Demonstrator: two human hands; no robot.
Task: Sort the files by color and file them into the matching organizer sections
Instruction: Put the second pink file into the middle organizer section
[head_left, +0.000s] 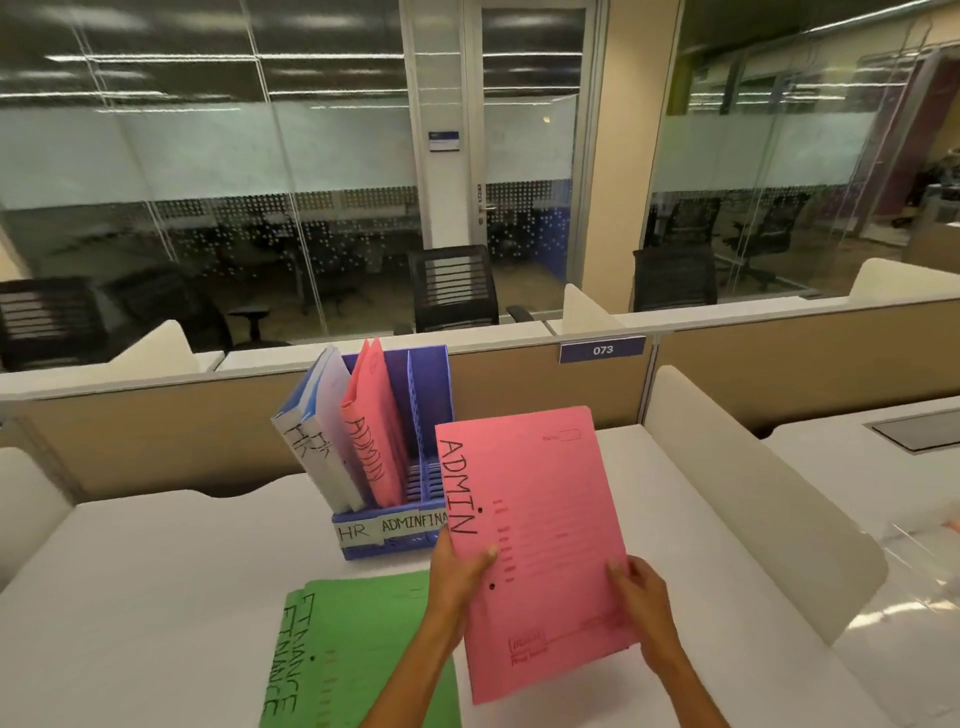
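Observation:
I hold a pink file marked ADMIN upright over the desk, just right of the organizer. My left hand grips its left edge and my right hand grips its lower right edge. The blue organizer stands at the back of the desk, with labels HR, ADMIN and FINA on its front. White and blue HR files lean in its left section. Another pink ADMIN file stands in the middle section. The right section holds nothing I can see. Green FINANCE files lie flat on the desk near me.
The white desk is bounded by a beige partition behind and a white divider panel on the right. Black office chairs and glass walls stand beyond the partition.

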